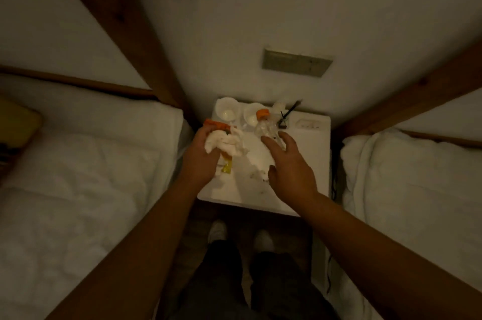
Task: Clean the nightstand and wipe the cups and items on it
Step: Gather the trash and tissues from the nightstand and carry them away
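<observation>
Hiding most of a bottle, the left hand grips a cloth.

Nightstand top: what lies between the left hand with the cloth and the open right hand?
In the head view, mostly bare white nightstand top separates the left hand, holding the cloth, from the right hand; a few small dark specks lie there.

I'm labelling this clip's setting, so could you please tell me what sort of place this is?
Probably a twin-bedded hotel or guest room: a white nightstand stands between two beds with wooden headboards, and a switch panel sits on the wall above.
</observation>
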`<state>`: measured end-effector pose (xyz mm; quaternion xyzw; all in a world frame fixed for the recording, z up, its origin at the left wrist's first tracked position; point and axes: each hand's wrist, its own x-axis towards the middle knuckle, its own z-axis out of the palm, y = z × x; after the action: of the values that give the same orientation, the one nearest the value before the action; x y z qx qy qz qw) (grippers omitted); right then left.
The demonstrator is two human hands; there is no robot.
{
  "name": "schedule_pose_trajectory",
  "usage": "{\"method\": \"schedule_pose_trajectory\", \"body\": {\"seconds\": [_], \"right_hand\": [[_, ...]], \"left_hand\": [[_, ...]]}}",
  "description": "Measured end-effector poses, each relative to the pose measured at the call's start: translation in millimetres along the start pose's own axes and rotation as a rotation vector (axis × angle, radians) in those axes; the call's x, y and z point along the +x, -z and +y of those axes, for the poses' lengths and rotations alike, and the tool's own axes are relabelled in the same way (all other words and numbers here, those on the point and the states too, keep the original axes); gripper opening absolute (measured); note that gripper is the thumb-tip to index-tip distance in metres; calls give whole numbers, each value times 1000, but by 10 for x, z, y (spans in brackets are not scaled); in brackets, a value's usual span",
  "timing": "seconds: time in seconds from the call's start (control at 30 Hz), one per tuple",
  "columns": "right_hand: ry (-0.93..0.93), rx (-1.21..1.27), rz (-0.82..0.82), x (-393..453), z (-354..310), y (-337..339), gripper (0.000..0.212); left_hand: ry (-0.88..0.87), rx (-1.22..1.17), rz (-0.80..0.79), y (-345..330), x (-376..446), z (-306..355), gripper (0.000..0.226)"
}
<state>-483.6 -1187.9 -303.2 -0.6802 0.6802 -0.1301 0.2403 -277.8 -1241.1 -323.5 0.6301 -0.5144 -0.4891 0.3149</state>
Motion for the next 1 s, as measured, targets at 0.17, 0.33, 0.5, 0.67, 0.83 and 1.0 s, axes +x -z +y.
{"method": "schedule_pose_trajectory", "body": {"seconds": [0.17, 0.33, 0.5, 0.67, 0.83, 1.0], "right_hand": [[177, -31, -11, -41, -502, 311, 84], [402, 27, -81, -215, -1038, 452, 81], [685, 17, -229, -575, -1706, 385, 69], [956, -20, -415, -1273, -2453, 91, 64], [1186, -98, -543, -2219, -3104, -279, 68], [1451, -127, -670, -3645, -3675, -746, 69]], "left_hand": [[-24, 109, 193, 599, -593, 412, 32], [44, -3, 397, 1085, -1558, 493, 27], [107, -39, 675, 1422, -2805, 447, 27], [209, -84, 981, 1649, -4081, 298, 31], [264, -104, 1233, 1718, -5277, 105, 31], [373, -97, 1456, 1613, -6820, -280, 43]]}}
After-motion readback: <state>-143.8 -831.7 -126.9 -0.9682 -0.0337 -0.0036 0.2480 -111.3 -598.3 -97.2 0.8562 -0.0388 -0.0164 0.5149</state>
